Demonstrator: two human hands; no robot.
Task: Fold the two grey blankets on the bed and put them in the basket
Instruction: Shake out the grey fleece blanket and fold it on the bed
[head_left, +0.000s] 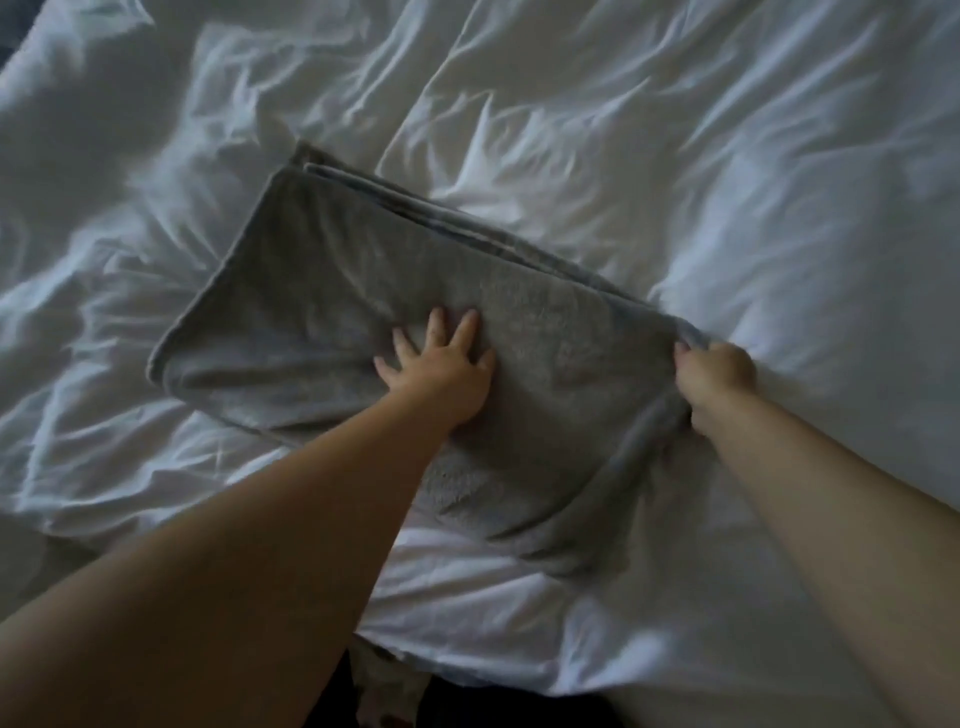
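One grey blanket lies folded in several layers on the white bed, set at a slant with its stacked edges showing along the far side. My left hand presses flat on its middle with the fingers spread. At the blanket's right end, my right hand grips the corner, fingers curled round the fabric. No second grey blanket and no basket are in view.
A rumpled white duvet covers the bed all round the blanket. The bed's near edge runs along the bottom, with dark floor below it.
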